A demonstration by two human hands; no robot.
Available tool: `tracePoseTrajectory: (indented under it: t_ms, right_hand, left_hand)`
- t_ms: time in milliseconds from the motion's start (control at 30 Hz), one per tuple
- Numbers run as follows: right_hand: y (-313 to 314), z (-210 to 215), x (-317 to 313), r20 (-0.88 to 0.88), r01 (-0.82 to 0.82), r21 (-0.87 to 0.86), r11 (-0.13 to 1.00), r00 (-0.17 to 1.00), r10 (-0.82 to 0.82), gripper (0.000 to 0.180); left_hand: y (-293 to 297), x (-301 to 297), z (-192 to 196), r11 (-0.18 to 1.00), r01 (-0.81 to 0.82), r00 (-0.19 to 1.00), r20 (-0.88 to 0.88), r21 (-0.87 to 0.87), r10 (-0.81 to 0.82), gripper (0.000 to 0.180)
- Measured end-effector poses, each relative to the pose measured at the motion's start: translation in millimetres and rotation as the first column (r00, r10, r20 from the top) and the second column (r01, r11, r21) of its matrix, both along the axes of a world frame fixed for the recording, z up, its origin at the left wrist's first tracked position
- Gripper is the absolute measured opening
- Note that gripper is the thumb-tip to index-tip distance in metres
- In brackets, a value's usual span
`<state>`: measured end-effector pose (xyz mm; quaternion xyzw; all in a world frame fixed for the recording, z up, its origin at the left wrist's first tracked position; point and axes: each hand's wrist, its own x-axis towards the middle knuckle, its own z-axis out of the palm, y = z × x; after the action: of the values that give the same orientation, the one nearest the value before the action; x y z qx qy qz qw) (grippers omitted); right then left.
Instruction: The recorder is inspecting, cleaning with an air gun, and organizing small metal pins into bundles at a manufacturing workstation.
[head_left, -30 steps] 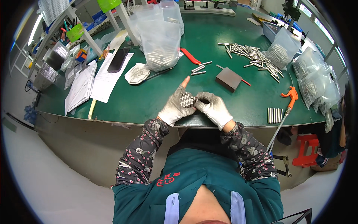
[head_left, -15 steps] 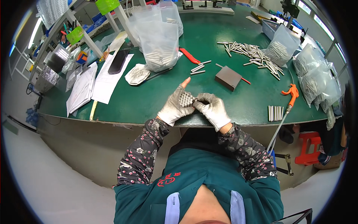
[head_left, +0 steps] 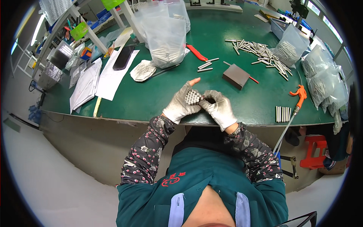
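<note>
A bundle of short metal pins [head_left: 193,97], seen end-on as a cluster of round silver faces, rests in my left hand [head_left: 180,103]. That hand wears a grey-white glove with the thumb tip bare, and its fingers wrap round the bundle. On the bundle's right side, my gloved right hand [head_left: 219,108] presses with closed thumb and fingers; whether a single pin is pinched there is hidden. Beyond the hands lie a few loose pins [head_left: 205,66] and a dark rectangular block [head_left: 236,76] with a red-ended rod beside it.
Loose pins [head_left: 261,55] lie heaped at the far right, near a pin-filled bag [head_left: 290,47]. An orange air gun [head_left: 300,96] and a pin row [head_left: 283,114] sit at right. Leftward are a large plastic bag [head_left: 164,41], red-handled tool [head_left: 197,53], white cloth [head_left: 143,71], phone [head_left: 123,58] and papers [head_left: 87,85].
The view has shifted slightly, so the table's things appear a little farther right. Both hands stay together at the bundle, with the right fingers slightly repositioned on its side.
</note>
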<state>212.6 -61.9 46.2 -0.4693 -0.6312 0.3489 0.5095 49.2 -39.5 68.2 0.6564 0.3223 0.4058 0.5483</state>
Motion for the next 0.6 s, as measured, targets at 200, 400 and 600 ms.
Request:
tracePoseTrajectory:
  t_ms: [200, 400, 600]
  right_hand:
    - [0.3, -0.1, -0.3, 0.01, -0.022, -0.013, 1.0, 1.0, 0.022, 0.027]
    - [-0.5, 0.0, -1.0, 0.033, -0.002, 0.019, 1.0, 0.999, 0.001, 0.026]
    - [-1.5, 2.4, 0.5, 0.039, -0.015, 0.026, 1.0, 0.999, 0.014, 0.023]
  left_hand:
    - [1.0, -0.8, -1.9, 1.0, 0.018, 1.0, 0.015, 0.01, -0.019, 0.094]
    - [0.2, -0.2, -3.2, 1.0, -0.018, 1.0, -0.023, 0.003, 0.018, 0.094]
    - [-1.1, 2.1, -1.4, 0.999, -0.036, 0.999, -0.041, 0.006, 0.036, 0.092]
